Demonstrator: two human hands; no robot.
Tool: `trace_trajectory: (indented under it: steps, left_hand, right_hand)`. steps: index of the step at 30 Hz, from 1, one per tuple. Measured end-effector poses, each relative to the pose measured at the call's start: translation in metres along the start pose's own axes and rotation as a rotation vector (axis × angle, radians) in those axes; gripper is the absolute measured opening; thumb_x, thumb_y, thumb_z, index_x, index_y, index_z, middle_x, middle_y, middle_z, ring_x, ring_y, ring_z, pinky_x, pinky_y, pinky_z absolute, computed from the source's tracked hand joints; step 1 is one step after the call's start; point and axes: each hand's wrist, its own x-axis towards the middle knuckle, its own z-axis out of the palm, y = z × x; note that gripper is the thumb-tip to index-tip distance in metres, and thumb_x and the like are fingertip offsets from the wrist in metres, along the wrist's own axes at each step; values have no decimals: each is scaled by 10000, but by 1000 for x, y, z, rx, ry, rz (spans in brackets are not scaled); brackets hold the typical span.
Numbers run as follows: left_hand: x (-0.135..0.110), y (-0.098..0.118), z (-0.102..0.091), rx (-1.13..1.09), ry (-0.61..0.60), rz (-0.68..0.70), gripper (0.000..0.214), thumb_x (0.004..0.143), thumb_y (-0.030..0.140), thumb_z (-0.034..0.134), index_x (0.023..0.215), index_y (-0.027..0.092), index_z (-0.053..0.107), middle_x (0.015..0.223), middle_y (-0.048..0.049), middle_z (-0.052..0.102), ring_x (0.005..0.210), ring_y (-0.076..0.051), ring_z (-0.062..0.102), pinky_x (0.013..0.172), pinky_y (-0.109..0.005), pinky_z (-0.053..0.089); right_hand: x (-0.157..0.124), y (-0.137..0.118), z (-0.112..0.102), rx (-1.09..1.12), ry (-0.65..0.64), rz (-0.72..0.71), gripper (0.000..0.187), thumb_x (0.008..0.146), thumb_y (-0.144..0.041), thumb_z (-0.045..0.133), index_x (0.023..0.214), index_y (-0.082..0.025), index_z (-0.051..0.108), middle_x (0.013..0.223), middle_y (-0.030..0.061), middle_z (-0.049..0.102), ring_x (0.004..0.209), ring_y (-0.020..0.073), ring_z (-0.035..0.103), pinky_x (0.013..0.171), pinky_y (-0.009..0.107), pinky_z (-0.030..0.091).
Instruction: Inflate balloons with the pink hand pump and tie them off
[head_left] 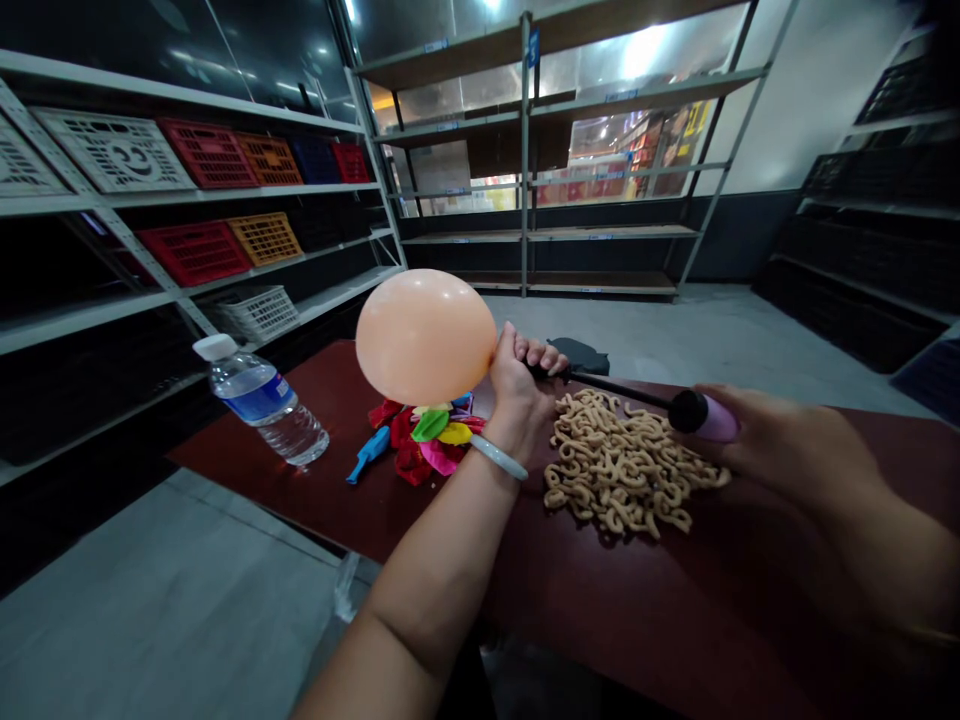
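Observation:
A peach balloon [426, 338], swollen and round, hangs over the table's far middle. Its neck runs into my left hand [523, 372], whose fingers are closed round it and the black end of a hand balloon pump [626, 389]. The pump's black rod stretches rightward to a purple barrel [716, 419]. My right hand [780, 450], a little smeared by motion, is wrapped round that barrel. Below the peach balloon lies a heap of uninflated balloons [431, 430] in several colours. Under the rod is a pile of curly tan snack pieces [622, 465].
A water bottle [262, 402] with a white cap stands at the left of the dark red table [570, 600]. Shelves [150, 195] with coloured crates [202, 250] line the left wall; a metal rack [525, 160] stands behind. Something dark [577, 355] sits beyond the table's far edge.

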Motion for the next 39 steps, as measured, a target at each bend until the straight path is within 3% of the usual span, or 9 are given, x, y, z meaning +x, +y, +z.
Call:
trace_trajectory:
  steps: [5, 12, 18, 24, 28, 32, 36, 39]
  left_hand:
    - [-9, -6, 5, -14, -44, 22, 491, 908, 448, 543, 582, 201, 273, 482, 64, 240, 400, -77, 282, 455, -250, 255]
    - [-32, -50, 8, -1, -92, -101, 515, 894, 504, 547, 574, 191, 292, 481, 54, 292, 428, -83, 352, 491, -251, 310]
    - [-48, -69, 12, 33, -155, -93, 508, 873, 517, 575, 570, 194, 327, 455, 54, 324, 419, -90, 368, 491, -263, 322]
    - [-50, -64, 17, 56, -192, -104, 522, 918, 503, 507, 545, 184, 327, 453, 43, 331, 415, -87, 362, 489, -260, 312]
    - [-41, -59, 13, 72, -148, -117, 515, 914, 507, 513, 558, 186, 322, 455, 51, 314, 418, -87, 349, 496, -255, 313]
    - [-21, -36, 6, 34, -84, -106, 511, 895, 479, 556, 562, 194, 294, 456, 57, 287, 411, -92, 342, 478, -255, 295]
    - [-7, -4, 6, -18, -38, -25, 488, 916, 436, 533, 570, 197, 285, 457, 58, 281, 393, -89, 325, 454, -247, 251]
    - [-6, 7, 11, -15, -59, 17, 475, 935, 406, 508, 573, 196, 283, 456, 62, 267, 385, -83, 305, 452, -246, 239]
  right_hand:
    - [-4, -22, -6, -87, 106, 2, 587, 775, -645, 528, 1193, -250, 648, 995, 121, 735, 722, 323, 656, 529, 376, 347]
    - [-8, -52, -4, -163, 221, -57, 603, 791, -650, 535, 1199, -222, 652, 902, 114, 732, 634, 271, 642, 500, 336, 289]
    - [-10, -57, 6, -101, 279, -101, 583, 789, -635, 561, 1165, -201, 657, 936, 115, 738, 663, 261, 668, 522, 327, 361]
    - [-8, -55, 7, 56, 203, -81, 544, 776, -624, 591, 1170, -252, 645, 990, 60, 742, 754, 278, 700, 574, 337, 445]
    - [-6, -46, 12, 136, 118, -52, 567, 759, -675, 584, 1187, -306, 639, 982, 26, 745, 787, 267, 706, 581, 331, 463]
    - [-3, -29, 18, 74, 52, -21, 627, 733, -737, 566, 1210, -335, 634, 959, 15, 750, 759, 257, 703, 546, 324, 447]
    - [-2, -11, 18, -54, 100, -13, 623, 738, -725, 567, 1225, -342, 629, 997, 18, 745, 745, 255, 696, 555, 336, 435]
    - [-3, -3, 14, -81, 150, -24, 580, 756, -707, 555, 1204, -348, 642, 938, 9, 747, 700, 238, 683, 541, 330, 417]
